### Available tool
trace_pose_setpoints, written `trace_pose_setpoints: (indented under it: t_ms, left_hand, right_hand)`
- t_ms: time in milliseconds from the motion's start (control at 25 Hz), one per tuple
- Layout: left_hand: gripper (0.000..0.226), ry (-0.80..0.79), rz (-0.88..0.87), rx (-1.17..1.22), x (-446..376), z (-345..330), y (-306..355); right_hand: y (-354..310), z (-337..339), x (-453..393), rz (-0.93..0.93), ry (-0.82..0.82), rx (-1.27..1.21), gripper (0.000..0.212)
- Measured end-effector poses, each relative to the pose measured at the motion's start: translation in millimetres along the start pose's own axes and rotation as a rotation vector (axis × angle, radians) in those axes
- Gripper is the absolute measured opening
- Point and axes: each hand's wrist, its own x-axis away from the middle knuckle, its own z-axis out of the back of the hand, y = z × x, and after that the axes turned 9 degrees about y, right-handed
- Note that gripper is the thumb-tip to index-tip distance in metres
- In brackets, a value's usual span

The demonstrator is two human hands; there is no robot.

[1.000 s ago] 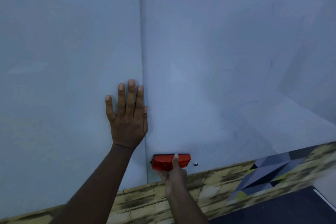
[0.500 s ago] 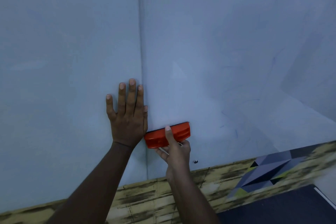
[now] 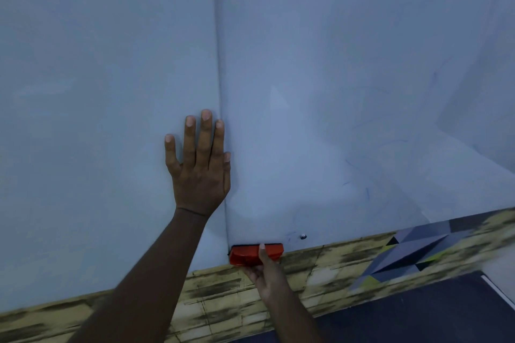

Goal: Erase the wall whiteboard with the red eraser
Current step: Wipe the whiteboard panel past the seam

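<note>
The right hand [image 3: 267,276] grips the red eraser [image 3: 255,253] from below, thumb curled over its face, holding it level at the bottom edge of the whiteboard [image 3: 334,92], just right of the vertical seam [image 3: 220,92]. Above and left, the left hand [image 3: 199,167] lies flat on the board beside the seam, fingers [image 3: 205,136] straight and close together. A small screw [image 3: 303,237] sits right of the eraser. Below runs a yellowish brick-pattern wall strip [image 3: 217,301]; faint blue marks [image 3: 367,192] show farther right.

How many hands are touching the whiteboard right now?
1: the left hand lies flat on the whiteboard beside the panel seam. The right hand grips the red eraser at the bottom edge.
</note>
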Motion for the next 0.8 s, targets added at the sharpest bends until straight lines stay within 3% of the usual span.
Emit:
trace_pose_setpoints:
  t_ms: [400, 600, 800]
  left_hand:
    - [0.063, -0.003, -0.002, -0.001, 1.9, 1.6, 0.7]
    - [0.064, 0.003, 0.007, 0.016, 2.4, 2.4, 0.9]
    - [0.063, 0.002, 0.008, 0.011, 5.4, 1.4, 2.4]
  right_hand:
    - [-4.7, -5.6, 12.9, 0.152, 0.025, 0.026, 0.041]
    - [-55.4, -25.4, 61.0, 0.546, 0.064, 0.002, 0.020]
    - [-49.9, -13.9, 54.7, 0.945, 0.151, 0.244, 0.039]
